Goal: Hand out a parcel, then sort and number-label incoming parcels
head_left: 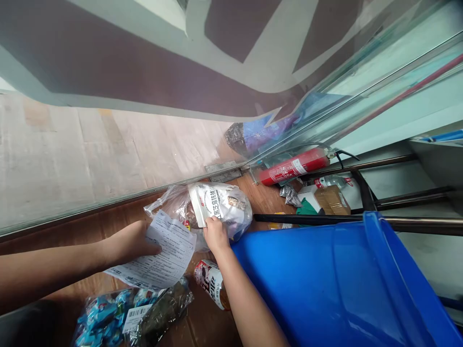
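My left hand [132,243] is closed on a printed paper sheet [159,255], holding it over the wooden floor. My right hand [216,234] grips the lower edge of a white snack packet with black lettering [217,205], which sits inside a clear plastic bag [173,205]. A small can with a red and white label [212,283] lies on the floor just under my right forearm. A clear bag of blue-wrapped sweets [108,315] and a dark packet [162,311] lie below the paper.
A blue plastic bin [343,284] fills the lower right. A red fire extinguisher [294,166] lies by the glass door [108,154], with a cardboard box [333,200], a bottle and wrappers beside it. Dark metal bars [398,222] cross the right side.
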Motion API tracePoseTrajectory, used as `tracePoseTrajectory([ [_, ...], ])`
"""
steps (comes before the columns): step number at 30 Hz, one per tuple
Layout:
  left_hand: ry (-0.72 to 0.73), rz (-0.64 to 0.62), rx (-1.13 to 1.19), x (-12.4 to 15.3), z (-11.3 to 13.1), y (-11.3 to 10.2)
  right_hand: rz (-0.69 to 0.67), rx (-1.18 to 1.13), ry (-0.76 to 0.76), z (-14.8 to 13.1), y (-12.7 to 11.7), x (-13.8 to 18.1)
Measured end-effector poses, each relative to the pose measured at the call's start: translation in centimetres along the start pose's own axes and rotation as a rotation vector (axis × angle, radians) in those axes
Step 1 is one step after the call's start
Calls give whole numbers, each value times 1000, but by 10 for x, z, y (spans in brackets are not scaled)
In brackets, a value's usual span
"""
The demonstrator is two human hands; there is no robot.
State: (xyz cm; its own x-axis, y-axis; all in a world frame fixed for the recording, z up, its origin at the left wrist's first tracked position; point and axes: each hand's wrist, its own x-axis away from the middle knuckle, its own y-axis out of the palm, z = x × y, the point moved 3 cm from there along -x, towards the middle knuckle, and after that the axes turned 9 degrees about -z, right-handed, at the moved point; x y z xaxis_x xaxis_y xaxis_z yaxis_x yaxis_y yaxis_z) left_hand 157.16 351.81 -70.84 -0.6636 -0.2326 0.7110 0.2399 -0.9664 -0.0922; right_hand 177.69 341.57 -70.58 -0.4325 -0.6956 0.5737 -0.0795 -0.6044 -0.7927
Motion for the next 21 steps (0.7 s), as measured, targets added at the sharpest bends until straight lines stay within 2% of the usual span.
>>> tracePoseTrajectory([
  [3,31,6,-93,2,4,1,27,-46,25,2,2,1],
  [7,55,-49,-204,3,8,2,66,-91,36,6,4,0],
  [12,201,-146,-373,-1,2,5,157,-173,38,16,-1,0],
  [14,252,-133,-466,-4,-2,5,175,-186,35,19,-3,-1],
  [18,376,-31,-537,-12,-3,3,87,-127,-23,16,1,-4],
  [21,395,-46,-586,-17,-4,5,-57,-52,-91,10,9,-4],
])
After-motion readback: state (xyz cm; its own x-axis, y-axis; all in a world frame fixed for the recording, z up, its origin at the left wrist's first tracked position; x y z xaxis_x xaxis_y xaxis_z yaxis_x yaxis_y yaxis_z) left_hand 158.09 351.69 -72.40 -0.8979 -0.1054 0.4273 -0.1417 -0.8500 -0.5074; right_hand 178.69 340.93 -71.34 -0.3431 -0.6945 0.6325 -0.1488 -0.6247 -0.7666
